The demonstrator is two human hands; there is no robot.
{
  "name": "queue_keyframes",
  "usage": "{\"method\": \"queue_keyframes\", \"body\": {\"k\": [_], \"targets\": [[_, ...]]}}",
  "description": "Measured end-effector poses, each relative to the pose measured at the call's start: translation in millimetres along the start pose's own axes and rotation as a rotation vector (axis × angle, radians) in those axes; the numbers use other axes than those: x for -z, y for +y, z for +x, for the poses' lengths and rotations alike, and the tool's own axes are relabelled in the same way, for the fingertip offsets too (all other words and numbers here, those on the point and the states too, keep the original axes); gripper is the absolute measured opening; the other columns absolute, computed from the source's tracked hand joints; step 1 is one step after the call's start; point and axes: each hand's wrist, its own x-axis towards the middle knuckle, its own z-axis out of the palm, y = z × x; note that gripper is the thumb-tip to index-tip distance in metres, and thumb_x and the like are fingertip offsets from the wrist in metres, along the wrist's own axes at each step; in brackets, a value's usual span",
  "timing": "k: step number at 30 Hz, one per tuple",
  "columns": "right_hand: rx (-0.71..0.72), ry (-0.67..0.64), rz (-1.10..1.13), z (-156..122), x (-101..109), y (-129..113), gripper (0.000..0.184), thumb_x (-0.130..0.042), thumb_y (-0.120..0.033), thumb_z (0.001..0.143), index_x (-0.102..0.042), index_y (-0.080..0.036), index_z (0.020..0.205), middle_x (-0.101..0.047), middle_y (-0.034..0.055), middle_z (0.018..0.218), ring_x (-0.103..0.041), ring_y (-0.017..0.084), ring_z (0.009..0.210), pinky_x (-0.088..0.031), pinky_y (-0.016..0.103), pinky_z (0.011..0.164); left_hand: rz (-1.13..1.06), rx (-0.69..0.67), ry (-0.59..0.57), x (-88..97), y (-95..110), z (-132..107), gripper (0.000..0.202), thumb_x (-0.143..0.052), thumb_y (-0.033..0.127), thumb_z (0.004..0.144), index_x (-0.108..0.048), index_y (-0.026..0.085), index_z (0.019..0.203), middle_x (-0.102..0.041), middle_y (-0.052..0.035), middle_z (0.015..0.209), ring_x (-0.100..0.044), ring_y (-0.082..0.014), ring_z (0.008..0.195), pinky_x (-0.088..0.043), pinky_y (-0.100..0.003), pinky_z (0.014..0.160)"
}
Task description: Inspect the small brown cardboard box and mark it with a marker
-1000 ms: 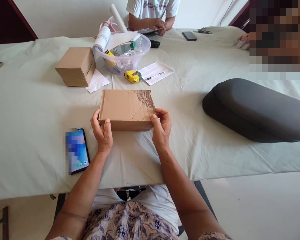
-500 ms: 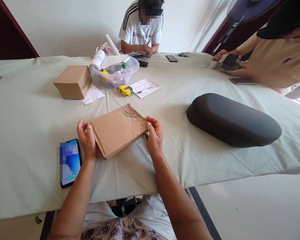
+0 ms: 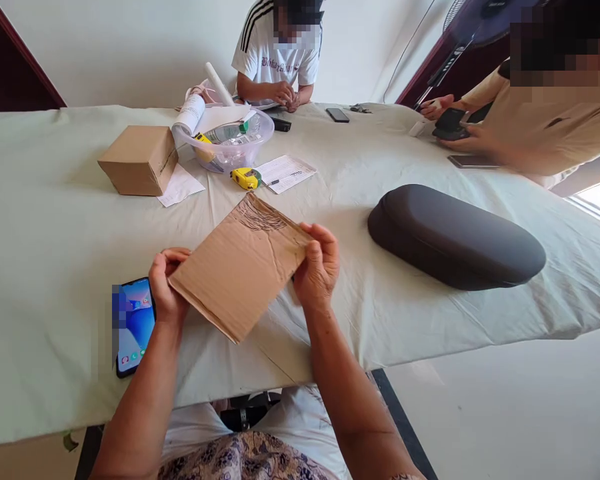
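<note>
A flat brown cardboard box (image 3: 243, 273) is held between my two hands, tilted above the cloth near the table's front edge. Dark scribbled lines and creases mark its far end. My left hand (image 3: 170, 287) grips its left corner, fingers partly hidden beneath. My right hand (image 3: 319, 267) pinches the right corner, with the thumb on top. Close to my left wrist lies a smartphone (image 3: 136, 323) with its screen lit. Beyond the box are a yellow tape measure (image 3: 245, 178) and a printed sheet (image 3: 289, 173) with a pen on it.
A taller cardboard box (image 3: 137, 160) stands at the back left beside a plastic basin (image 3: 250, 155) of bottles and rolled paper. A long dark case (image 3: 455, 237) lies to the right. One person (image 3: 280, 60) sits opposite; another person (image 3: 545, 127) at the right holds a dark object.
The flat box has turned and tipped, its upper face now more toward me and its near corner lower. My right hand has moved slightly right and up. The view has shifted a little.
</note>
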Motion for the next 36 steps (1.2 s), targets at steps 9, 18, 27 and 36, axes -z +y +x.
{"method": "queue_keyframes", "body": {"k": [9,18,27,36], "targets": [[0.172,-0.196,-0.152,-4.3,5.8,-22.1,0.043,-0.057,-0.063,0.091,-0.065,-0.032,0.121,-0.069,0.0052,0.132,-0.052,0.030,0.142,-0.034,0.058,0.123,0.073,0.262,-0.443,-14.8,11.3,-16.0,0.065,-0.071,0.070,0.075,-0.064,0.024,0.119,-0.071,-0.0084,0.103,-0.069,-0.0244,0.090,-0.054,-0.033,0.073],[-0.082,-0.389,-0.040,-16.0,1.1,-10.3,0.050,-0.066,-0.049,0.087,-0.057,-0.032,0.133,-0.067,0.0045,0.121,-0.063,0.024,0.114,-0.053,0.046,0.101,-0.095,0.409,-0.437,-17.7,10.7,-15.4,0.067,-0.062,0.044,0.088,-0.045,0.033,0.152,-0.055,-0.0095,0.153,-0.069,-0.0270,0.121,-0.060,-0.039,0.091],[-0.066,-0.389,-0.028,-22.0,0.6,-10.4,0.049,-0.066,-0.053,0.086,-0.059,-0.033,0.130,-0.068,0.0057,0.127,-0.063,0.027,0.119,-0.053,0.048,0.102,-0.066,0.390,-0.363,-20.1,19.9,-16.5,0.059,-0.067,0.039,0.080,-0.057,0.024,0.137,-0.064,-0.0129,0.142,-0.071,-0.0310,0.115,-0.062,-0.044,0.091],[-0.065,-0.435,-0.063,-18.8,1.2,-9.9,0.088,-0.054,-0.089,0.076,-0.044,-0.039,0.148,-0.044,0.0058,0.164,-0.041,0.033,0.152,-0.043,0.057,0.117,0.179,-0.274,-0.051,-11.5,21.0,-12.4,0.066,-0.052,0.069,0.086,-0.046,0.037,0.142,-0.046,-0.0054,0.160,-0.050,-0.0337,0.144,-0.051,-0.052,0.112]]}}
